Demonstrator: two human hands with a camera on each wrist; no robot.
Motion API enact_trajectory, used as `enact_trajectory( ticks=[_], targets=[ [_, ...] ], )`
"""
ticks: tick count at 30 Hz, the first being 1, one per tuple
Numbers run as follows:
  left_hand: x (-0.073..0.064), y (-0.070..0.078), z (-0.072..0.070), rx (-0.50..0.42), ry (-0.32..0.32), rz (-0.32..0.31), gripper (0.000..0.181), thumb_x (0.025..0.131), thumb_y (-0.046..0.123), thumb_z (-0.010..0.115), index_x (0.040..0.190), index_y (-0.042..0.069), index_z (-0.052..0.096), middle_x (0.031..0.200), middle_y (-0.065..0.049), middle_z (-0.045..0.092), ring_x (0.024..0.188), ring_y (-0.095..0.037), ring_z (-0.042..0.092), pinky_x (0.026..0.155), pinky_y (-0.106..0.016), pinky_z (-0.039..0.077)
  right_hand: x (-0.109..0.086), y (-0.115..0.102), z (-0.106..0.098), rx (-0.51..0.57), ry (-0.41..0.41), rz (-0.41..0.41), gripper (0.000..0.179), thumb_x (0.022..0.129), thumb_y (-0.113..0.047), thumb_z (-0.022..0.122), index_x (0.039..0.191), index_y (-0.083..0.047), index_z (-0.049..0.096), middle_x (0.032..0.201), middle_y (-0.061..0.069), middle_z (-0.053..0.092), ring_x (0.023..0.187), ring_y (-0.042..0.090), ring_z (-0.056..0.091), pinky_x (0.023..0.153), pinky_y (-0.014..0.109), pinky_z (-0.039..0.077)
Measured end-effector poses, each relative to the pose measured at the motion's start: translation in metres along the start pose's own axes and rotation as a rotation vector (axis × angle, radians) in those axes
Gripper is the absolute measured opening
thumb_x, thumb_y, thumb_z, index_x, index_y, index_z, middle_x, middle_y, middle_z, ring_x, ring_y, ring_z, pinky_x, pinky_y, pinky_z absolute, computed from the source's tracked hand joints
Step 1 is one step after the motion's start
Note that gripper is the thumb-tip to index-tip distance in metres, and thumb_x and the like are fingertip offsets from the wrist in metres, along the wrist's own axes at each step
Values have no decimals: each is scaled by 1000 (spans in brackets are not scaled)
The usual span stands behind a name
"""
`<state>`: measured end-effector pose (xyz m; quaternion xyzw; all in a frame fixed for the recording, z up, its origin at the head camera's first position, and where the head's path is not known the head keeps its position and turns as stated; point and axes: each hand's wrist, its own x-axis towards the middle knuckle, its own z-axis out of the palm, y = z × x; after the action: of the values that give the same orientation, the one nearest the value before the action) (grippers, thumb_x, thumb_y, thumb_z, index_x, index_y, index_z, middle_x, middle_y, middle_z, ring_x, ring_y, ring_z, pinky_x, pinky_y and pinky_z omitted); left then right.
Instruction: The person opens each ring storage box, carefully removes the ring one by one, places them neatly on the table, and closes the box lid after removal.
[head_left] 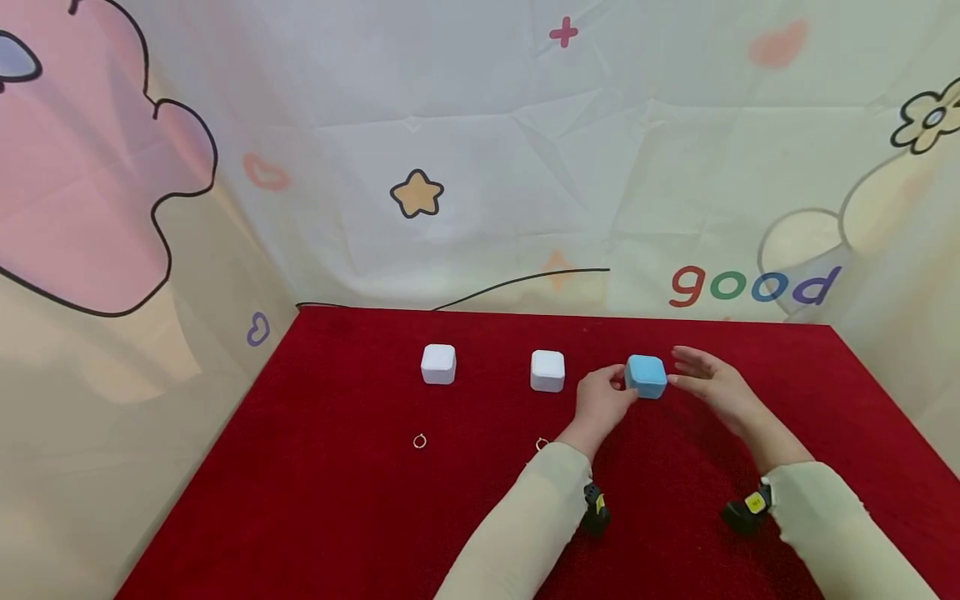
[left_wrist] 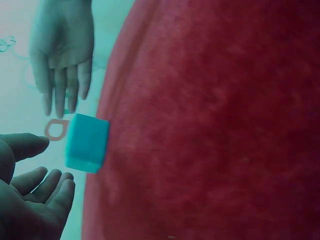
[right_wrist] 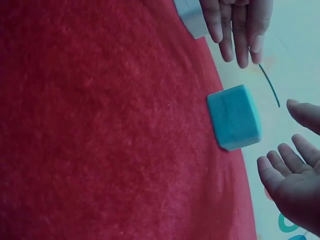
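A light blue box with rounded corners sits on the red cloth, right of the middle. My left hand is just left of it and my right hand just right of it. In the left wrist view, a gap shows between the left hand and the blue box. The right wrist view likewise shows the right hand apart from the blue box. Fingers of both hands are loosely extended, with nothing between them.
Two white boxes stand in a row left of the blue box. Nearer me lie a thin ring and a second ring, partly hidden by my left sleeve. A printed curtain hangs behind the red cloth.
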<state>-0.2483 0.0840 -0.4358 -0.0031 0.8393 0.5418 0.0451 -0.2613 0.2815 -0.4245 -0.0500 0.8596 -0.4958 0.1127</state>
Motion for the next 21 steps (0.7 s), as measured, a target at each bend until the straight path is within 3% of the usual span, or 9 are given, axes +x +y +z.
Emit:
enact_trajectory(
  ticks=[5,13,21],
  targets=[
    [1,-6,10,39,-23,-10,43,92,11,75,135,9,68,123,-7,74,106,-18,68,91,-27,58,6,4,2,27,-22,-12,77,104,-20,58,162,3,13,165,35,20,151,55,23,119,69,30],
    [2,-8,17,57,-45,-5,46,94,13,72,139,9,64,133,-6,71,121,-20,65,101,-30,56,15,7,12,-17,-41,-22,78,102,-15,60,161,6,15,163,37,21,150,57,23,118,68,33],
    [-1,-3,18,100,-148,-64,54,95,18,71,146,9,56,146,-5,62,134,-23,57,113,-37,49,21,12,15,-24,-62,-13,79,101,-12,61,160,9,12,162,39,20,148,60,24,119,68,31]
  ],
)
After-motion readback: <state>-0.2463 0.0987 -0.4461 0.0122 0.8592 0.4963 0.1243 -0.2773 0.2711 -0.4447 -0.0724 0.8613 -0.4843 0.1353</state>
